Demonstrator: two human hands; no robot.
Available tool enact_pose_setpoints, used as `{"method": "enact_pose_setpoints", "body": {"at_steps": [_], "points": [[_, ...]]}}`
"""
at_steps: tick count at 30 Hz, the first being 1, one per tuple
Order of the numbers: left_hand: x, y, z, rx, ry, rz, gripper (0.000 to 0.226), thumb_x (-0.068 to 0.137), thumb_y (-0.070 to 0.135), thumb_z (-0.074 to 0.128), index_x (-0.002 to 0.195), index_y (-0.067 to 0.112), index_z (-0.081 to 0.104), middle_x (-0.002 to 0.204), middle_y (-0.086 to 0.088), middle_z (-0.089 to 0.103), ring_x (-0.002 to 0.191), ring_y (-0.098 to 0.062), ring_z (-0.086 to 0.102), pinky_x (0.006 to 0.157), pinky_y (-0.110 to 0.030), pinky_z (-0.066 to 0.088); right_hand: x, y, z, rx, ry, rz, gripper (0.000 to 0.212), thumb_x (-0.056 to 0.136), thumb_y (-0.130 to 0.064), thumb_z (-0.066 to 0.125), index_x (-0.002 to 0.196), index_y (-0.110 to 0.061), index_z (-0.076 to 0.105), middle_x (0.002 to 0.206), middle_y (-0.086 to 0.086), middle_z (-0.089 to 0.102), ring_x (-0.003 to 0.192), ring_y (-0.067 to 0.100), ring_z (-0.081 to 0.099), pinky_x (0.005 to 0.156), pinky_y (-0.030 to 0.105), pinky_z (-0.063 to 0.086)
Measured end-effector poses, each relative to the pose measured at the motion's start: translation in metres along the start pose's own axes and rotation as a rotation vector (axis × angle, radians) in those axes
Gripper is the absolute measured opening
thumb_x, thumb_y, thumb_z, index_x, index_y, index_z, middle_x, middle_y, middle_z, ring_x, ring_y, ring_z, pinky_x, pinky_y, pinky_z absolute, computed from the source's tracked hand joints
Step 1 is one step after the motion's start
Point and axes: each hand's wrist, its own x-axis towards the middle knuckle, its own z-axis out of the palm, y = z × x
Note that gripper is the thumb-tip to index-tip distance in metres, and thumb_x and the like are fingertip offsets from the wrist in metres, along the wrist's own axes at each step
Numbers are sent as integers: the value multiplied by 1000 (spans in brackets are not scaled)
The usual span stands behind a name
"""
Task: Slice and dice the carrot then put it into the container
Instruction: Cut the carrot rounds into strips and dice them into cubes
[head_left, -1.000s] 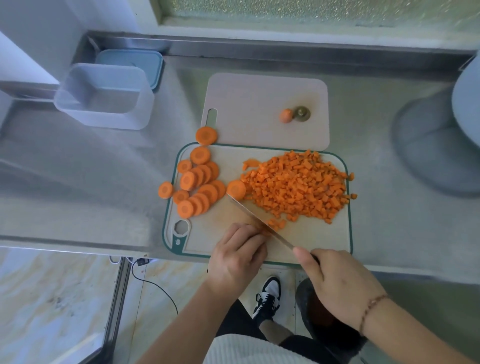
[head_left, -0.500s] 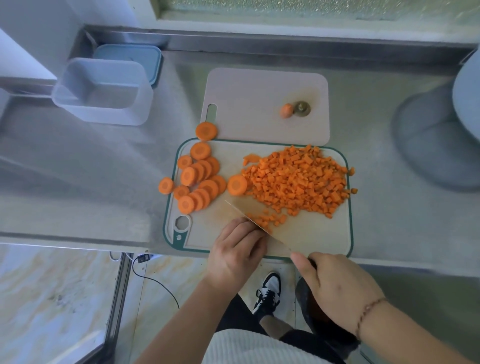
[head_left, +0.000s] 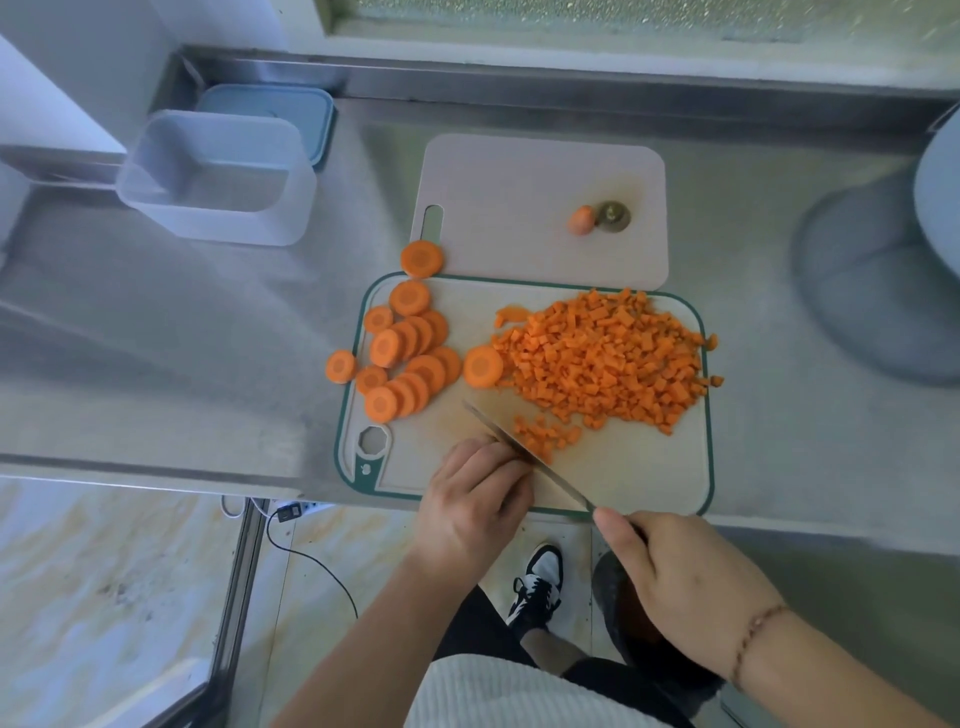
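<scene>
right hand (head_left: 685, 571) grips knife (head_left: 524, 457) over diced carrot (head_left: 597, 358); left hand (head_left: 475, 501), fingers curled, rests on cutting board (head_left: 649, 467).

A big heap of diced carrot (head_left: 602, 358) covers the right half of the green-rimmed cutting board (head_left: 639, 467), with a smaller scatter of cubes (head_left: 545, 434) just below it. Round carrot slices (head_left: 410, 358) overlap on the board's left side, one slice (head_left: 341, 366) off on the counter (head_left: 182, 364). The clear container (head_left: 218, 179) sits upright, well apart at far left.
</scene>
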Motion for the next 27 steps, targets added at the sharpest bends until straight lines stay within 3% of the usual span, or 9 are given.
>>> {"method": "enact_pose_setpoints", "body": {"at_steps": [10,17,20,24,27], "points": [[-2,3,-12,-6,40,-46,6,90,6,74,87,2,77,94,-9,70,90,-28,65,81,-40,54,8,3,-3,135,81,-29,70,84,-72,14,59,-15,47,47,0,43,44,12,44,55,38,45],[-5,-1,-9,117,57,-78,7,87,12,73,84,9,78,93,0,73,96,-22,64,86,-37,49,-4,1,0,34,13,-32,71,81,-73,7,61,-20,50,52,2,51,54,18,55,60,38,51],[-4,-1,-7,114,53,-82,7,86,12,73,84,10,78,95,1,74,96,-23,66,87,-36,48,-2,-3,4,-44,-2,-13,75,81,-73,2,69,-22,56,58,1,58,56,13,57,62,35,53],[-4,0,-8,102,65,-89,10,89,16,73,82,10,79,97,3,75,97,-19,67,84,-35,49,7,-17,11,-82,26,-26,70,84,-72,2,68,-24,50,59,-2,55,55,12,54,60,32,52],[-3,2,-10,78,48,-115,11,89,17,73,83,11,79,96,4,75,96,-18,67,84,-37,50,15,-14,12,32,61,-58,70,85,-72,8,63,-18,47,51,-4,49,47,9,47,55,32,47]]}}
